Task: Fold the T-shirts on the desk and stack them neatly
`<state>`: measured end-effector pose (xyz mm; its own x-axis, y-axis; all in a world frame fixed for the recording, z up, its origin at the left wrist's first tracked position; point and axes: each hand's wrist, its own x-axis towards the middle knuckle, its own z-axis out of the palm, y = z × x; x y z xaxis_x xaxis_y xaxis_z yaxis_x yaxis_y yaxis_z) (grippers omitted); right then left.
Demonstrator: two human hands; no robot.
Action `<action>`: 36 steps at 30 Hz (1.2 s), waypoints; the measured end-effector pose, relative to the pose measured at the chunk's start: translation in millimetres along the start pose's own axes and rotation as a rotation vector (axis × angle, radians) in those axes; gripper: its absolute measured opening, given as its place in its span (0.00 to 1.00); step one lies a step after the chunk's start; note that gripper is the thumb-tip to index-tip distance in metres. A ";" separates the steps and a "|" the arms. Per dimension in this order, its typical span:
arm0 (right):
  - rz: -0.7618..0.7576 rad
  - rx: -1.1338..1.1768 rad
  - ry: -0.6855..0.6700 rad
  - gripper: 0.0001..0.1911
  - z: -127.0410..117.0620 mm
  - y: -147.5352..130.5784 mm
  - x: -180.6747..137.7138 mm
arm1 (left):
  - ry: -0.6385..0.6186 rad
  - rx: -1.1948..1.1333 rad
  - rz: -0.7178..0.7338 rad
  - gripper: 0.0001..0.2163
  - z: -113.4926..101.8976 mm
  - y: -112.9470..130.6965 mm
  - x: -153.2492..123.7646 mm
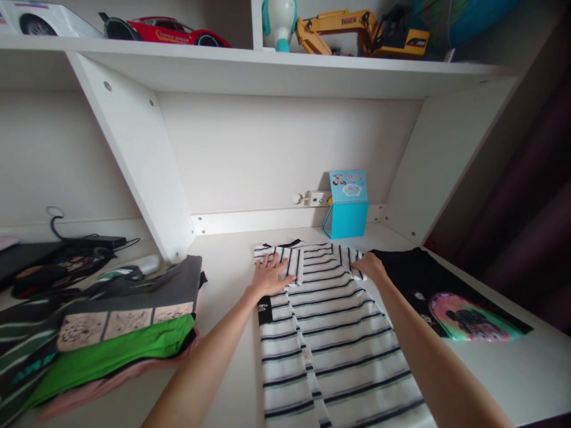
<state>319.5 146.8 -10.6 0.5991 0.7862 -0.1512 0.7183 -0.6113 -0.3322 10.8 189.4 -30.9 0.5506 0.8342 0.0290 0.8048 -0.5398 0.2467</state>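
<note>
2 bare hands are on 1 striped shirt point(341, 321), white w/ dark stripes, lying on the white desk point(234, 351) under & between them and running back twd the wearer. L hand point(270, 274) is palm down, fingers spread wide, resting on 1 sleeve that lies inward over the shirt body; no cloth clasped. R hand point(372, 267) has fingers bent in at the other sleeve, touching it; can't tell if it's pinched or how wide the gap is. Black patch point(264, 309) w/ white lettering sits just wearer-side of L hand. Black garment point(408, 270) w/ a colorful print is just right of R hand. Well left of L hand: clothes incl. 1 gray garment point(172, 285) & 1 green garment point(134, 348). Blue desk calendar point(348, 217) stands fwd of R hand, nr a power strip point(318, 198). High above both: shelf point(285, 71) w/ red toy car point(167, 31) & yellow toy excavator point(366, 32).
</note>
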 end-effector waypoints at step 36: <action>-0.697 -0.209 0.092 0.13 -12.1 54.0 -234.8 | 0.264 -0.549 -0.067 0.20 -7.9 -11.0 15.5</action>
<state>221.9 -72.0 18.2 -0.0010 0.9937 0.1120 0.9904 0.0165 -0.1373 8.8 209.1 -25.5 0.3729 0.9018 0.2182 0.5651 -0.4073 0.7175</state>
